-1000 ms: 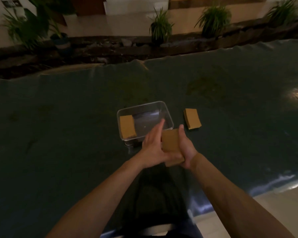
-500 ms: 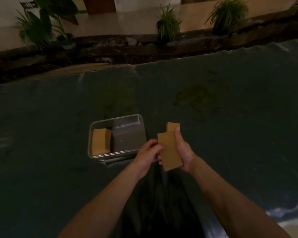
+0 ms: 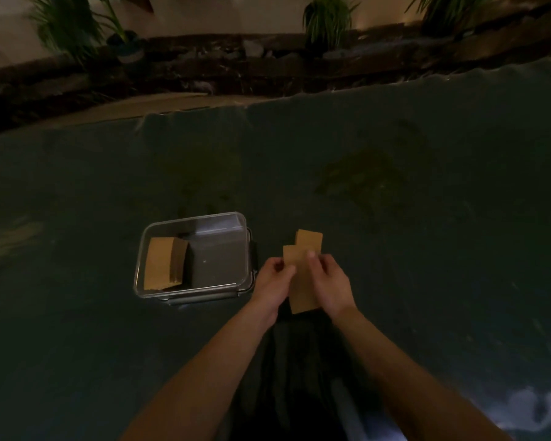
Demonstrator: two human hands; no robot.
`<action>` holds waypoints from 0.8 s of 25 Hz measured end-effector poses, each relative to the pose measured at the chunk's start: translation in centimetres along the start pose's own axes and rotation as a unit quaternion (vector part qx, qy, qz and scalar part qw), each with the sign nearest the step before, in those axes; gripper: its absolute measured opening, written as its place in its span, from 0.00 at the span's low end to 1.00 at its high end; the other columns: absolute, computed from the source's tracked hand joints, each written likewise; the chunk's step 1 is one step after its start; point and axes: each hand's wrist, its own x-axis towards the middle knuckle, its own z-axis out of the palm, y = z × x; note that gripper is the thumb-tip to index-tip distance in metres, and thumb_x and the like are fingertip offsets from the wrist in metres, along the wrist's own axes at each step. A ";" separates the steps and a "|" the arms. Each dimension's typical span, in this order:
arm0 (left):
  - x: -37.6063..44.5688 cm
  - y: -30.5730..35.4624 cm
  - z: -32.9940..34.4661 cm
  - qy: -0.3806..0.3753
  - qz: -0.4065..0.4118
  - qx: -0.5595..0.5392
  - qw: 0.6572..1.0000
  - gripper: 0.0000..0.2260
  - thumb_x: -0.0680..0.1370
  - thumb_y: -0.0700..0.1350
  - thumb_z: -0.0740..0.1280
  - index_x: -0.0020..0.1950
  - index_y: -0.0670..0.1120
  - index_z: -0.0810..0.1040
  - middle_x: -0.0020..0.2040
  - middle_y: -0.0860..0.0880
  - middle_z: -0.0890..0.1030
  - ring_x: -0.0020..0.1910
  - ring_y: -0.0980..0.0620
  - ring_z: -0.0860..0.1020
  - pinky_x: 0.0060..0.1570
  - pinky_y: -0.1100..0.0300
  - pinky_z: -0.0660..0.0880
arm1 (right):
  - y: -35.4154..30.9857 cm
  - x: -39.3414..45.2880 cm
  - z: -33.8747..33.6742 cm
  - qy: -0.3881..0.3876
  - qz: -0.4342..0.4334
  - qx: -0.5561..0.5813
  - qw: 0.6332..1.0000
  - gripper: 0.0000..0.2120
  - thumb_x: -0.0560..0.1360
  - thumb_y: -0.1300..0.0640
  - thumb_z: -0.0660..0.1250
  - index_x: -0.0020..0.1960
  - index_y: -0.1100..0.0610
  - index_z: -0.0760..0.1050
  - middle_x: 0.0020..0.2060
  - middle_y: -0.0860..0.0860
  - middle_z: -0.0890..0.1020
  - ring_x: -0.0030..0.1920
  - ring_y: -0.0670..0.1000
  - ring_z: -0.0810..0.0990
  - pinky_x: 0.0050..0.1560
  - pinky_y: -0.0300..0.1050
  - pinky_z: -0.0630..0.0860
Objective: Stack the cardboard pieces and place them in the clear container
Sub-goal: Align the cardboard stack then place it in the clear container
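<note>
A cardboard piece (image 3: 301, 281) is pinched between the right hand (image 3: 330, 283) and the left hand (image 3: 272, 283). Since a moment ago it has been carried over a second cardboard piece (image 3: 309, 240), which now shows just beyond its far edge, no longer well apart. Stacking seems about to happen. The clear container (image 3: 201, 218) is just to the left, a cardboard stack (image 3: 163, 262) already inside.

Beyond the dark cloth (image 3: 395, 281) spread before you, a dark rocky border (image 3: 236, 68) runs along the top, with a leafy plant in a pot (image 3: 77, 30) at eleven o'clock, a grassy plant (image 3: 326, 17) at twelve, another (image 3: 442, 11) at one.
</note>
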 end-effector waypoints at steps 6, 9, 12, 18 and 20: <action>2.8 0.5 1.9 0.076 0.098 0.146 0.981 0.10 0.79 0.46 0.66 0.60 0.50 0.78 0.58 0.50 0.80 0.50 0.57 0.74 0.48 0.61 0.69 | 0.2 3.0 -0.4 0.069 -0.039 -0.169 0.982 0.15 0.83 0.49 0.59 0.55 0.59 0.78 0.50 0.58 0.81 0.48 0.56 0.82 0.53 0.57 0.80; 4.6 1.6 2.8 0.110 0.113 0.186 0.970 0.12 0.79 0.46 0.66 0.62 0.49 0.81 0.59 0.49 0.83 0.48 0.58 0.74 0.47 0.64 0.69 | -0.5 4.9 0.0 0.120 -0.012 -0.183 0.976 0.14 0.82 0.49 0.61 0.52 0.58 0.78 0.47 0.58 0.83 0.46 0.57 0.83 0.49 0.57 0.81; 6.2 2.4 3.5 0.124 0.107 0.225 0.961 0.10 0.79 0.46 0.67 0.59 0.48 0.83 0.56 0.49 0.84 0.44 0.59 0.75 0.36 0.70 0.65 | -0.7 6.7 0.0 0.137 0.032 -0.191 0.971 0.13 0.80 0.49 0.64 0.49 0.57 0.80 0.44 0.56 0.84 0.45 0.57 0.83 0.47 0.55 0.82; 8.6 1.5 4.0 0.140 0.068 0.275 0.949 0.10 0.80 0.46 0.65 0.57 0.48 0.83 0.56 0.47 0.85 0.43 0.58 0.74 0.35 0.67 0.65 | 0.5 9.3 0.5 0.146 0.038 -0.187 0.971 0.09 0.79 0.54 0.65 0.51 0.57 0.82 0.50 0.57 0.83 0.47 0.57 0.83 0.49 0.54 0.81; 9.2 1.4 4.1 0.137 0.075 0.283 0.946 0.10 0.81 0.46 0.65 0.57 0.48 0.83 0.55 0.48 0.85 0.42 0.58 0.73 0.32 0.69 0.62 | 0.9 10.0 0.6 0.147 0.033 -0.188 0.970 0.09 0.79 0.54 0.65 0.51 0.57 0.81 0.50 0.57 0.82 0.46 0.56 0.82 0.48 0.52 0.81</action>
